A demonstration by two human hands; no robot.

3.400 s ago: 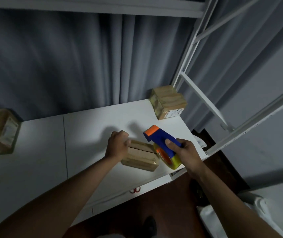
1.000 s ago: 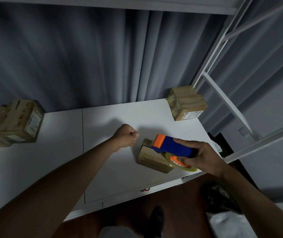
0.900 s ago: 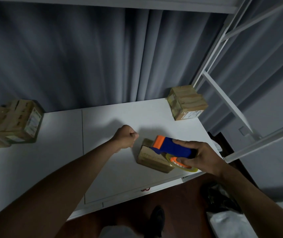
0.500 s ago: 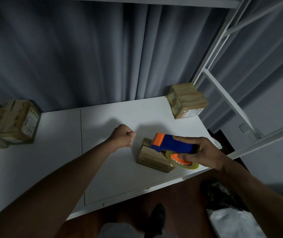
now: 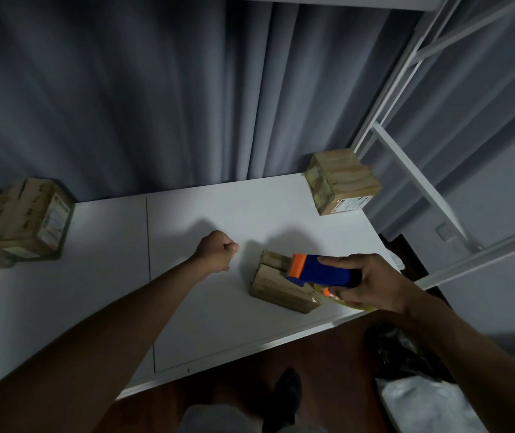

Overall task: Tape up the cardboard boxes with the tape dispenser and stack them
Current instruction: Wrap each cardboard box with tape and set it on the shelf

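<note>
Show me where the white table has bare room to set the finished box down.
Bare stretches: between the left-edge boxes and the left hand; along the curtain, left of the far-corner box; and the near strip under the left forearm. Crowded: the near right corner, with the small box, tape dispenser and right hand.

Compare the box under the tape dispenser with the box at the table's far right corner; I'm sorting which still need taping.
The box under the tape dispenser is low and flat, its top seam open; the far corner box is taller and shut. The tape dispenser hides part of the first; nothing touches the second. Both are brown cardboard.
</note>
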